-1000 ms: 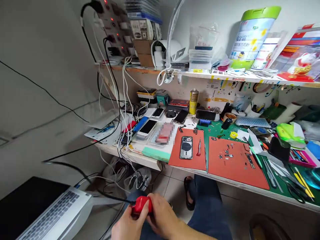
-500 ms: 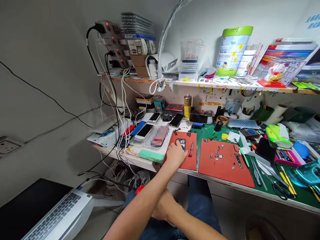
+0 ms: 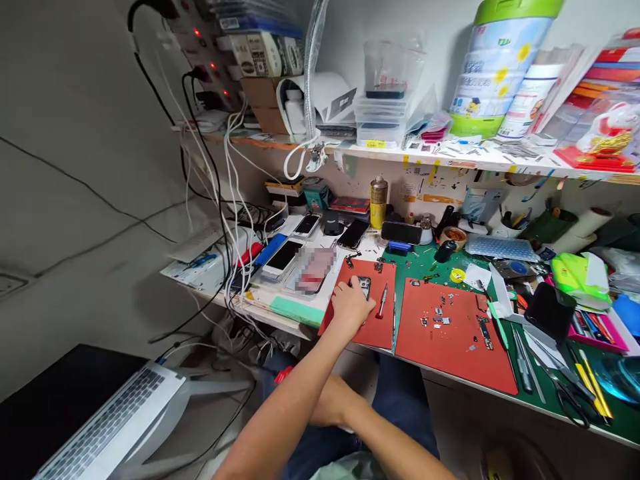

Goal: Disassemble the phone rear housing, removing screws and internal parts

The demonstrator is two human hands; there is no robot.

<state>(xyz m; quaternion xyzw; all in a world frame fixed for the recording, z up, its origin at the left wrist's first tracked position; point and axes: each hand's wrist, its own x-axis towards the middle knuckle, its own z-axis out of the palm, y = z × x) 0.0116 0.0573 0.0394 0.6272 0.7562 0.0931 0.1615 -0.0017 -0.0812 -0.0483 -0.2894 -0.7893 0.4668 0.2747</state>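
My left hand (image 3: 351, 308) reaches over the left red mat (image 3: 373, 337), thumb and fingers closed around the lower part of an opened phone (image 3: 366, 287) whose inner parts show. The hand covers much of the phone. A small screwdriver (image 3: 383, 300) with a red end lies just right of it, and thin metal tweezers (image 3: 395, 313) lie by the mat's edge. Below the table my right hand (image 3: 327, 402) rests near my lap, partly behind my left forearm; its fingers are hidden. Small loose phone parts (image 3: 440, 320) are spread on the right red mat (image 3: 450, 363).
Several phones stand or lie at the back, among them a white one (image 3: 284, 259). Scissors (image 3: 570, 400) and pens lie at the right. White and black cables (image 3: 227, 200) hang at the left. Below them sits an open laptop (image 3: 120, 413). A shelf (image 3: 430, 155) runs above the table.
The camera view has come closer and tilted down a little. My left hand stays at the phone, its fingers slightly shifted. My right hand remains low behind the left forearm.
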